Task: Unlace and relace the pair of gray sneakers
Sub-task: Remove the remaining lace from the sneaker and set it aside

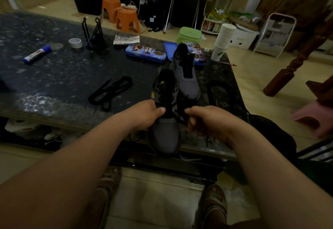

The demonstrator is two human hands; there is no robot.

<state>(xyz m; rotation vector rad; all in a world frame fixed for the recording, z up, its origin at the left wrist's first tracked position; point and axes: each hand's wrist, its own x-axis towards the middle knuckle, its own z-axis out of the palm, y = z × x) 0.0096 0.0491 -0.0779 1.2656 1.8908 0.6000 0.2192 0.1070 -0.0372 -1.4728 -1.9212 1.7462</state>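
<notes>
Two gray sneakers stand on the dark stone table. The near sneaker [165, 135] points its toe over the front edge toward me. My left hand [144, 115] grips its left side at the eyelets, thumb on top. My right hand [203, 120] pinches a black lace [180, 113] that runs from this shoe's right side. The far sneaker [185, 73] stands behind it without a lace. A loose black lace [110, 91] lies coiled on the table to the left.
Behind the shoes lie two blue tins [144, 53], with a stack of paper cups [223, 37] at the right corner. A marker [37, 54], a tape roll [75, 42] and a black stand [94, 36] are at the left. A black bag [223, 95] lies right of the shoes.
</notes>
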